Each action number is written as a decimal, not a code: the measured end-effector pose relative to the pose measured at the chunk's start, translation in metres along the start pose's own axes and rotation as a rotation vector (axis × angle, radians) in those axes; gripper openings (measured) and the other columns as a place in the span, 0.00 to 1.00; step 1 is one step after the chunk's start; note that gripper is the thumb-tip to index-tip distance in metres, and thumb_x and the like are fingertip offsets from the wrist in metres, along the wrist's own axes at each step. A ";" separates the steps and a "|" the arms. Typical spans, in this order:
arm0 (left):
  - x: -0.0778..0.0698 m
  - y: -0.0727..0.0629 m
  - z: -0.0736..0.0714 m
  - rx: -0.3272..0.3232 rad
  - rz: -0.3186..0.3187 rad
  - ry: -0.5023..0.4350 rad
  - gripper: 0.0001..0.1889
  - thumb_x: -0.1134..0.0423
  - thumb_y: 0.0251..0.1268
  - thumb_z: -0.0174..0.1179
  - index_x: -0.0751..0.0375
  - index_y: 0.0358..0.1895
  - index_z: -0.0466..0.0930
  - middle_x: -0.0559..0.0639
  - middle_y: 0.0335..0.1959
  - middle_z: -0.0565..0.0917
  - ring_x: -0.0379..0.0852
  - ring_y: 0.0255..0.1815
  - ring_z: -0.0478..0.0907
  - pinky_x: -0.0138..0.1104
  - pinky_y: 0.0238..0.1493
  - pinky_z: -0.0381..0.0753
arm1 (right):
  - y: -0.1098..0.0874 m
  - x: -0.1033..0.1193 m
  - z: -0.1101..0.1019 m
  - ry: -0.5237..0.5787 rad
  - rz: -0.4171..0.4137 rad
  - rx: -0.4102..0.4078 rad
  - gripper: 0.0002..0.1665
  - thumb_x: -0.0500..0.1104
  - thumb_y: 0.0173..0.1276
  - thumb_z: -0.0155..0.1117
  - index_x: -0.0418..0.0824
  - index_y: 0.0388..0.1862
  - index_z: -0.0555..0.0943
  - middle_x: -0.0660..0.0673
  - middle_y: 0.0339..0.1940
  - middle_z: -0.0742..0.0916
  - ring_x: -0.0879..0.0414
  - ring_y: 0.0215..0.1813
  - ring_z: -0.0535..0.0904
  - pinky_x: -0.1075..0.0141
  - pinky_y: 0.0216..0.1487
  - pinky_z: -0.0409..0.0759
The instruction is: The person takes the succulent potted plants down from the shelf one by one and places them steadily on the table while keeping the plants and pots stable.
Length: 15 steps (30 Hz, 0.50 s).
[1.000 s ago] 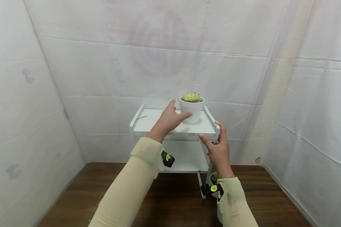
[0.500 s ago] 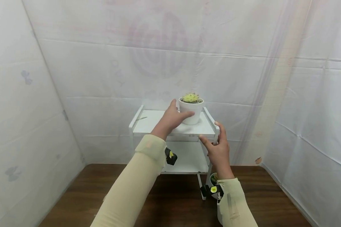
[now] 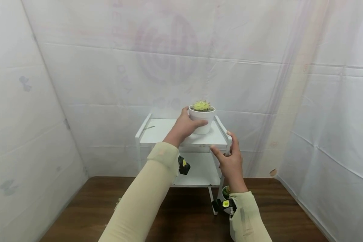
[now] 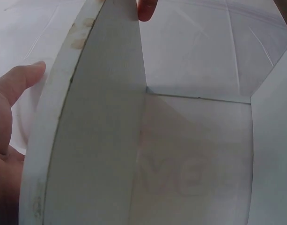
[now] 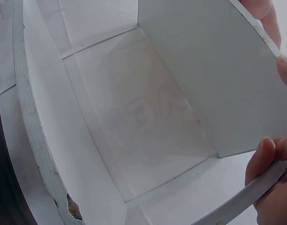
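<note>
A white pot (image 3: 201, 117) holding a yellow-green succulent (image 3: 201, 105) stands on the top shelf of a small white rack (image 3: 157, 134). My left hand (image 3: 184, 127) grips the pot from its left side, thumb across the front and fingers partly hidden behind. At the rack's front right corner, my right hand (image 3: 232, 164) holds the post, thumb by the shelf's front edge and index finger up along the side rail. In the right wrist view, its fingers (image 5: 268, 157) curl over the post. In the left wrist view, my left thumb (image 4: 28, 77) shows beyond the shelf edge.
A second potted plant (image 3: 226, 192) stands low beside the rack's right leg, partly behind my right wrist. Leafy tips (image 3: 118, 202) show past my left sleeve. The rack stands on a dark wooden table (image 3: 275, 205), with white sheets (image 3: 109, 74) hanging around it.
My left hand has closed in on the pot, its thumb sliding right across the front and the gap beside its fingers narrowing. My right hand stays at the rack's corner.
</note>
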<state>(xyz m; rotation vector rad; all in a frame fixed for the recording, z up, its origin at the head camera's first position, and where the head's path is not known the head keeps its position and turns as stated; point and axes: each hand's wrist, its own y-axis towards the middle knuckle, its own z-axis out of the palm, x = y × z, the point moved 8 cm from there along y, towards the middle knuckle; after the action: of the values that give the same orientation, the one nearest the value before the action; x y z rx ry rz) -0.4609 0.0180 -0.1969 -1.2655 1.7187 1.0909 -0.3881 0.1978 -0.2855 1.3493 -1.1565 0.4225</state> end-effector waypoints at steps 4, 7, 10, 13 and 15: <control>0.001 0.001 0.001 -0.003 0.001 -0.003 0.54 0.47 0.54 0.70 0.51 0.77 0.42 0.53 0.71 0.66 0.50 0.72 0.63 0.47 0.73 0.62 | 0.000 0.000 0.000 -0.007 0.001 -0.003 0.46 0.61 0.59 0.71 0.75 0.71 0.56 0.46 0.46 0.82 0.54 0.17 0.74 0.64 0.18 0.76; 0.000 0.002 0.002 -0.005 0.007 -0.002 0.53 0.47 0.55 0.70 0.52 0.77 0.42 0.53 0.71 0.66 0.50 0.72 0.64 0.46 0.73 0.62 | 0.000 0.000 0.000 -0.012 0.003 -0.004 0.46 0.61 0.59 0.70 0.76 0.71 0.56 0.46 0.45 0.82 0.55 0.16 0.73 0.63 0.18 0.76; -0.001 0.002 0.003 -0.004 0.013 -0.004 0.53 0.47 0.56 0.69 0.52 0.77 0.42 0.54 0.70 0.66 0.50 0.71 0.64 0.46 0.73 0.62 | 0.001 0.000 0.000 -0.011 0.002 -0.004 0.46 0.61 0.59 0.70 0.74 0.71 0.56 0.46 0.44 0.81 0.55 0.16 0.73 0.63 0.18 0.76; -0.002 0.003 0.003 0.000 0.013 -0.006 0.52 0.48 0.56 0.69 0.52 0.77 0.42 0.53 0.70 0.66 0.50 0.71 0.65 0.46 0.72 0.63 | 0.002 0.000 0.000 -0.007 0.001 -0.004 0.46 0.61 0.59 0.71 0.74 0.71 0.56 0.46 0.46 0.82 0.52 0.18 0.75 0.63 0.19 0.76; -0.002 0.003 0.002 -0.003 0.015 -0.002 0.52 0.48 0.56 0.69 0.52 0.77 0.43 0.53 0.70 0.67 0.50 0.71 0.65 0.46 0.72 0.63 | 0.003 0.000 0.000 -0.004 0.000 -0.002 0.46 0.61 0.59 0.71 0.74 0.71 0.56 0.46 0.47 0.82 0.50 0.19 0.76 0.63 0.20 0.77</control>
<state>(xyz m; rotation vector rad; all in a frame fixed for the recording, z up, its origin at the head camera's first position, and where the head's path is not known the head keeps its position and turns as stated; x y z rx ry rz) -0.4631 0.0214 -0.1949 -1.2547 1.7288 1.1032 -0.3903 0.1981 -0.2842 1.3495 -1.1602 0.4186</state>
